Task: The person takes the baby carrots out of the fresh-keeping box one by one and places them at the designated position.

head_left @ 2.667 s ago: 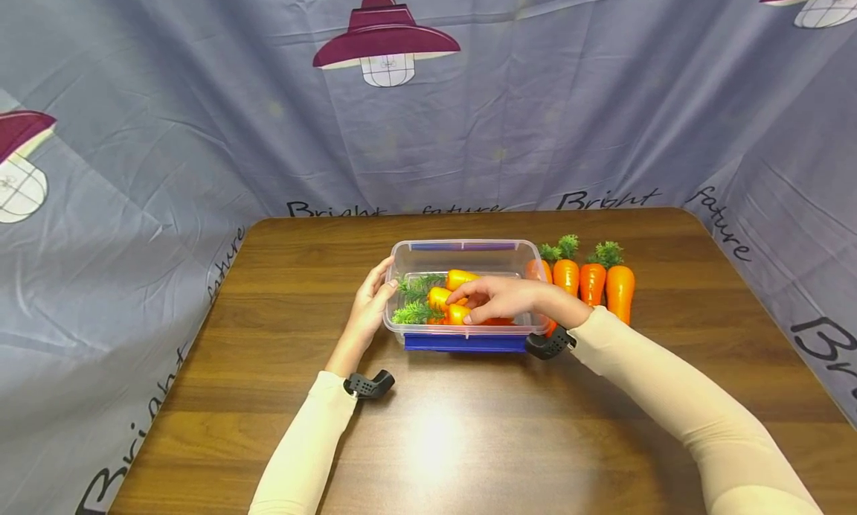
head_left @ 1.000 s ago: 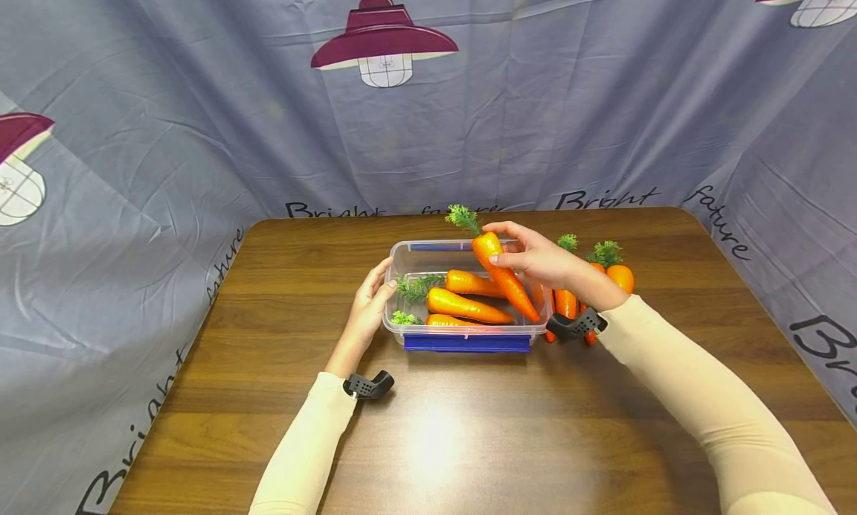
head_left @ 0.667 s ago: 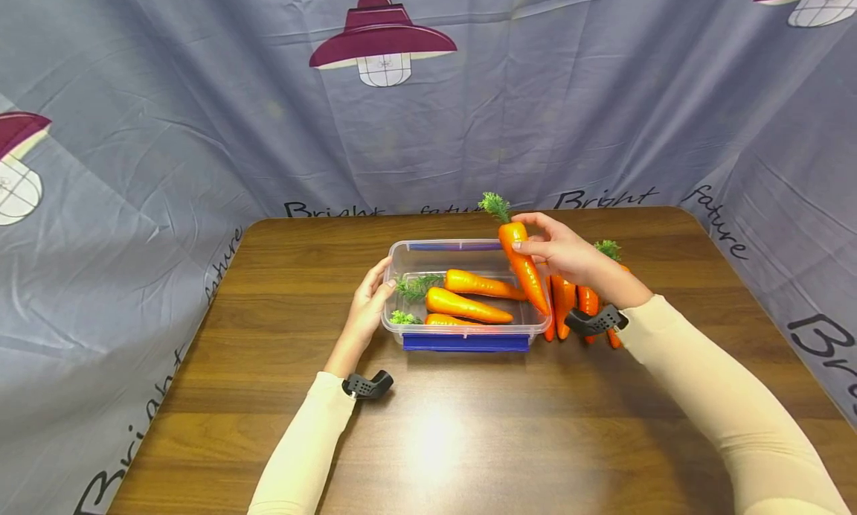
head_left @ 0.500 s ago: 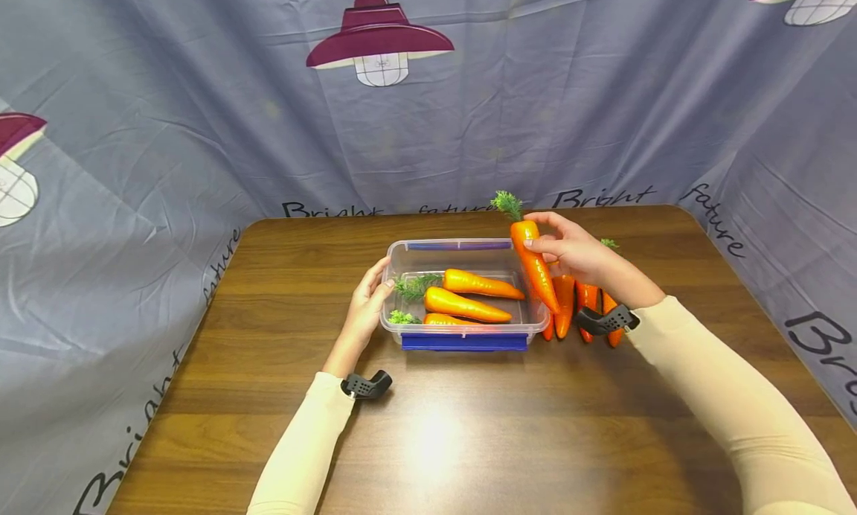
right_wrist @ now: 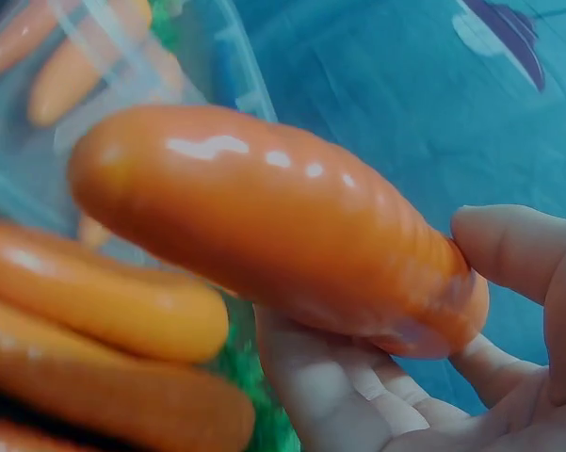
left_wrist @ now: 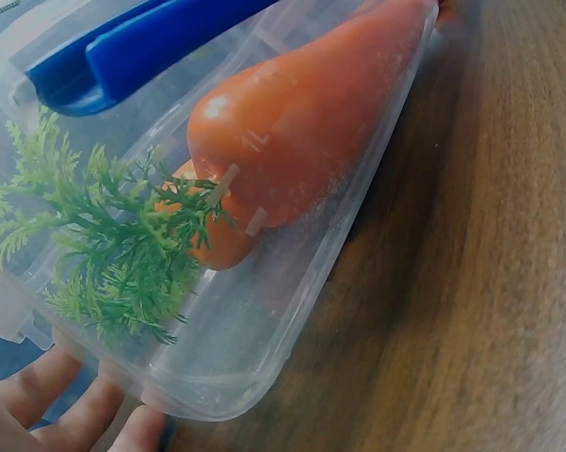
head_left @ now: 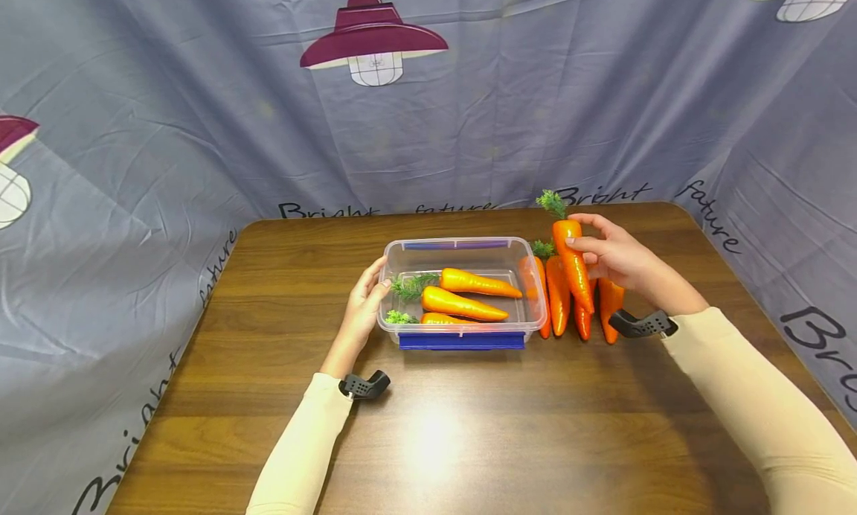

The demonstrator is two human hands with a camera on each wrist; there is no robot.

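Note:
A clear plastic box (head_left: 462,327) with a blue clip (head_left: 462,341) holds several orange carrots (head_left: 465,304) with green tops. At its left end my left hand (head_left: 361,306) grips the wall, fingers outside; the left wrist view shows those fingers (left_wrist: 85,405) against the box corner (left_wrist: 217,395). My right hand (head_left: 619,258) pinches one carrot (head_left: 573,258) near its thick end, top upward, above the carrots (head_left: 558,299) lying side by side right of the box. In the right wrist view, thumb and fingers hold this carrot (right_wrist: 283,207) from both sides.
The brown wooden table (head_left: 428,426) reaches up to a grey-blue curtain (head_left: 415,143) printed with red lamps and lettering. Carrots beside the box stand close against its right wall. A black band (head_left: 364,385) is on each wrist.
My right hand has lifted a carrot out of the box and carried it right, past the box wall, over the row of carrots. My left hand has stayed on the box.

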